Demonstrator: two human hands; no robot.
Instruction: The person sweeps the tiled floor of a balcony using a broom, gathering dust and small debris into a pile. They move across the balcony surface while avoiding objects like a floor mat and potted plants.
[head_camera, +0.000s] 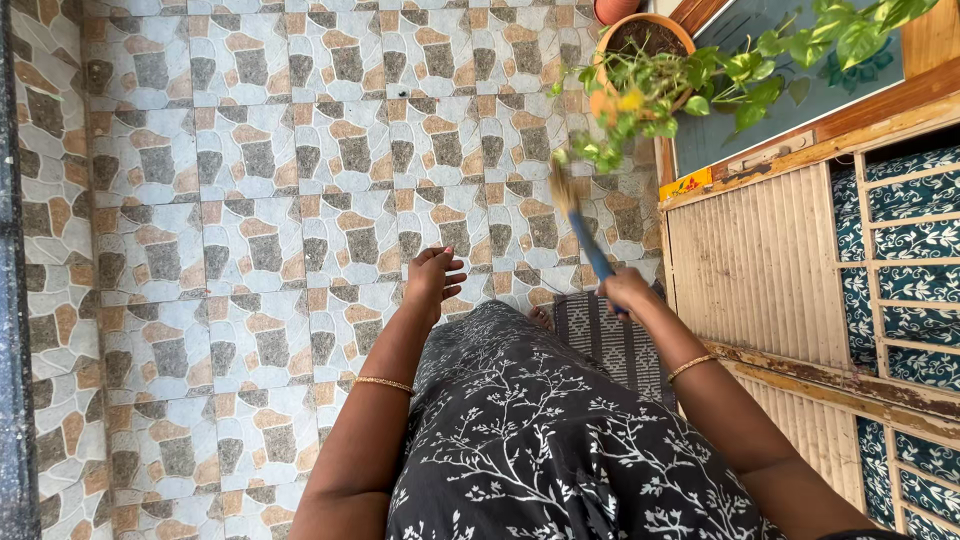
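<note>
The right hand's fingers are wrapped tight around the blue handle (592, 252) of a broom (570, 195), right of centre, its bristles blurred just below a potted plant (650, 75) at upper right. The left hand (432, 274) is held empty at centre, fingers loosely spread, above the patterned floor tiles (250, 200); a striped mat (610, 340) is seen under the right hand (627, 290).

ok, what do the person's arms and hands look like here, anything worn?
Both arms are bare, no sleeves showing and no gloves. The left hand has a thin gold bangle on its wrist; the right hand has a matching thin gold bangle. No rings or watch that I can make out. Between the arms hangs a black garment with white branch print.
</note>
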